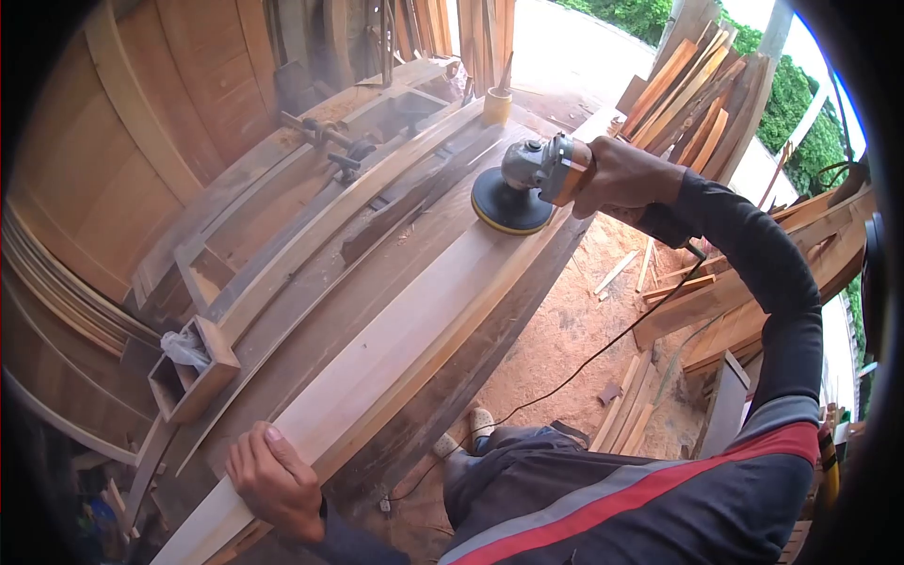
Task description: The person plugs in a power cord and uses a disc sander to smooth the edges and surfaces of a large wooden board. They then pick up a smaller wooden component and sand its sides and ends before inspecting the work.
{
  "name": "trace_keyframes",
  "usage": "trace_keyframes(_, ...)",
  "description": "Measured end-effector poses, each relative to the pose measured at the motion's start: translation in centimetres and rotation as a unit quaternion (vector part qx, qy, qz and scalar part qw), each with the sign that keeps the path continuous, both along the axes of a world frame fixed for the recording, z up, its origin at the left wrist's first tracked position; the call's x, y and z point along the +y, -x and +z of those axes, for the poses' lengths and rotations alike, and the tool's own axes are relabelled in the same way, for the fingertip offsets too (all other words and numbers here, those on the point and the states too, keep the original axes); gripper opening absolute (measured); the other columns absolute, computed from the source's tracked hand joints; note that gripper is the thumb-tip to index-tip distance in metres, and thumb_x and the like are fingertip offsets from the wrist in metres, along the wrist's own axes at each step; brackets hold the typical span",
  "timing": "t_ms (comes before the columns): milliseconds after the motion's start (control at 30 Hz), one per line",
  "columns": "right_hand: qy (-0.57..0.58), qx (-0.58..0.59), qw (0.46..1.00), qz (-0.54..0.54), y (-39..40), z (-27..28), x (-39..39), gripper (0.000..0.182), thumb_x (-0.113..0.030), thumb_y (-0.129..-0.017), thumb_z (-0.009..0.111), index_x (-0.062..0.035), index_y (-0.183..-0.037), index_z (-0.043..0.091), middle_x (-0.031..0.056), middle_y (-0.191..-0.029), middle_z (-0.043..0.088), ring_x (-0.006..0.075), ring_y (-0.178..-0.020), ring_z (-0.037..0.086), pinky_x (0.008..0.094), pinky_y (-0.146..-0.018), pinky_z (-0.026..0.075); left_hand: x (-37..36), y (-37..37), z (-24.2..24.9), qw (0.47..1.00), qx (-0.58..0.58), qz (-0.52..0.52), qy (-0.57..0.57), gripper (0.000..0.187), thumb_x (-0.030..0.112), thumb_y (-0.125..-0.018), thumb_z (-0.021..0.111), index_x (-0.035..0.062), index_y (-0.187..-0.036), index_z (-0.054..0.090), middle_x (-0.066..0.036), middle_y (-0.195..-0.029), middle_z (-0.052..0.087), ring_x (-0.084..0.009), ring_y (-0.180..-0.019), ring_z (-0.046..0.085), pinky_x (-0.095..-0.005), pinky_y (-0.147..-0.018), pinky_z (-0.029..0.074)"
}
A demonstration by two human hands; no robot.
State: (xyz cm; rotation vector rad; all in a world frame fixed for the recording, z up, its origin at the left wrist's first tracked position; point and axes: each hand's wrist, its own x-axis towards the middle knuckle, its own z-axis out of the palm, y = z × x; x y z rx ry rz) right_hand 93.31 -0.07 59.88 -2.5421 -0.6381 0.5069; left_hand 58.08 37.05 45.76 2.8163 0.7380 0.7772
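Note:
My right hand (pixel 621 179) is wrapped round the body of an angle grinder (pixel 556 169) fitted with a round black sanding disc (pixel 508 202). The disc rests on the far part of a long pale wooden board (pixel 377 339), which lies lengthwise on the workbench (pixel 311 372). Near the board's close end, my left hand (pixel 275 476) presses down on it, fingers curled over the left edge and thumb on top. From the grinder's rear end a black cord (pixel 603 353) runs down to the floor. The board's far end is partly hidden behind the disc.
A small wooden box (pixel 193 367) with a plastic bag sits on the bench's left side. Beyond it are a clamp (pixel 330 141) and a yellow cup (pixel 496 105). Sawdust and offcuts cover the floor (pixel 546 348) at right. Planks (pixel 687 104) lean at the back, wooden panels (pixel 122 141) at left.

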Motion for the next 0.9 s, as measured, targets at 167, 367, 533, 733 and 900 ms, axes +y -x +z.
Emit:
trace_keyframes(167,0.005,0.014,0.999,0.046,4.5,0.3,4.9,0.034,-0.015,-0.065,0.081,0.0044,-0.09,0.07,0.0068,-0.074,0.067,0.0156,-0.064,0.063,0.0317,-0.06,0.053,0.4,0.2,-0.5,1.0,-0.014,-0.012,-0.015,0.031,0.02,-0.103,0.045,-0.0026,-0.099,0.065,-0.021,-0.089,0.063,-0.0424,-0.087,0.058,-0.0494,-0.082,0.043)
trace_keyframes(367,0.064,-0.006,0.996,0.061,6.7,0.7,6.7,0.038,-0.019,-0.065,0.081,0.003,-0.094,0.071,0.009,-0.077,0.069,0.0175,-0.065,0.064,0.0329,-0.064,0.054,0.5,0.4,-0.8,0.999,-0.026,-0.016,-0.018,0.031,0.02,-0.103,0.044,-0.0022,-0.1,0.065,-0.021,-0.092,0.065,-0.0422,-0.089,0.06,-0.0494,-0.083,0.045)
trace_keyframes(533,0.044,-0.059,0.997,0.032,4.1,1.1,1.6,0.038,-0.018,-0.064,0.082,0.0035,-0.094,0.072,0.0093,-0.077,0.069,0.0173,-0.069,0.066,0.0329,-0.066,0.055,0.2,0.4,-0.2,1.0,-0.018,-0.019,-0.016,0.03,0.019,-0.103,0.044,-0.0025,-0.1,0.065,-0.02,-0.092,0.065,-0.043,-0.09,0.059,-0.0493,-0.083,0.045)
trace_keyframes(733,0.012,-0.061,0.995,-0.08,-2.6,0.2,-6.0,0.029,-0.012,-0.063,0.083,0.005,-0.085,0.074,0.0088,-0.074,0.07,0.0147,-0.063,0.065,0.0303,-0.055,0.053,0.0,0.5,0.2,0.999,-0.006,-0.036,-0.008,0.034,0.02,-0.106,0.044,-0.0056,-0.103,0.066,-0.024,-0.093,0.064,-0.045,-0.089,0.058,-0.0518,-0.081,0.044)
trace_keyframes(900,-0.051,-0.029,0.996,-0.071,-8.6,0.2,-11.9,0.026,-0.007,-0.064,0.083,0.0007,-0.086,0.071,0.0033,-0.072,0.067,0.0138,-0.064,0.064,0.029,-0.056,0.053,-1.2,-0.5,2.4,0.998,-0.006,-0.051,0.023,0.038,0.025,-0.107,0.047,-0.0066,-0.099,0.067,-0.03,-0.094,0.065,-0.0494,-0.092,0.06,-0.0551,-0.081,0.046)
